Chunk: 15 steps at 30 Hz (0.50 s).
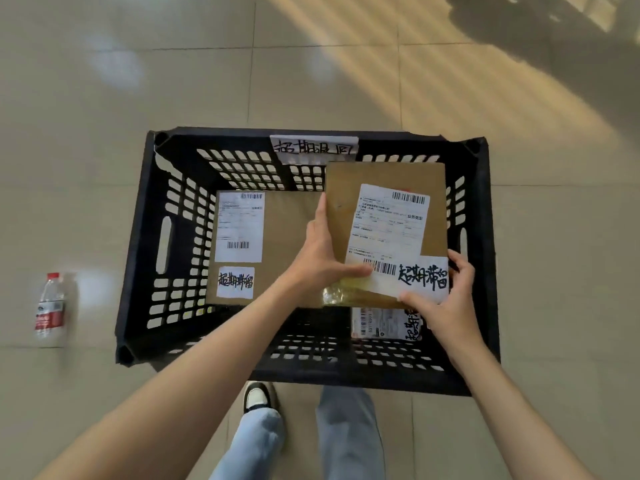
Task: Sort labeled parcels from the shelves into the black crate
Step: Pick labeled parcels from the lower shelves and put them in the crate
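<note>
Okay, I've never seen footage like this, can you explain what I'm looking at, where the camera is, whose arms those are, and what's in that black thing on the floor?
There is no machine here. One camera sits on a person's head and looks down, so the two bare arms are their own. The black crate stands on a tiled floor, with a handwritten paper sign on its far wall. Both hands hold one brown parcel over it: the left hand grips its left edge, the right hand its near right corner. A larger parcel already lies inside, and another shows partly beneath the held one. A water bottle lies on the floor to the left.
</note>
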{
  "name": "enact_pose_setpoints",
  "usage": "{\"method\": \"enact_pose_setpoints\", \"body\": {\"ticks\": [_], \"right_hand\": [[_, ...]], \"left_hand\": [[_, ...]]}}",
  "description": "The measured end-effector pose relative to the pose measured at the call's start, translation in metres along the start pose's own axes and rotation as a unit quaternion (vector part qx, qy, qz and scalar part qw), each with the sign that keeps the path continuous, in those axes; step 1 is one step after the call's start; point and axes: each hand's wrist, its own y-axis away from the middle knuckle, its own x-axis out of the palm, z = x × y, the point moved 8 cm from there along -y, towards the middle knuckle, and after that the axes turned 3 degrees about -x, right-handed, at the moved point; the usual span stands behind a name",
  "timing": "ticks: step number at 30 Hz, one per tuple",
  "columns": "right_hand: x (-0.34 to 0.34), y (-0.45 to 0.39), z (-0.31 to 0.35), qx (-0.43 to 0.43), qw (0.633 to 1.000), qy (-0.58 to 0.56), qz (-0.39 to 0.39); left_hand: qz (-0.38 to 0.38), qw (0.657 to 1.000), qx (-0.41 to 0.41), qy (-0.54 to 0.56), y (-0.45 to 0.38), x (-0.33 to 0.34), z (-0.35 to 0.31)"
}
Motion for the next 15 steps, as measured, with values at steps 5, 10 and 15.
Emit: {"method": "enact_pose_setpoints", "body": {"ticks": [5, 10, 15], "right_hand": [[0.016, -0.038, -0.045, 0.028, 0.999, -0.015, -0.012], [0.03, -0.063, -0.077, 0.061, 0.998, -0.004, -0.006], [0.031, -0.075, -0.089, 0.077, 0.996, 0.025, -0.022]], "left_hand": [[0.033, 0.999, -0.029, 0.025, -0.048, 0.027, 0.036], [0.014, 0.999, -0.043, -0.009, -0.073, 0.039, 0.059], [-0.007, 0.999, -0.042, -0.019, -0.087, 0.046, 0.067]]}}
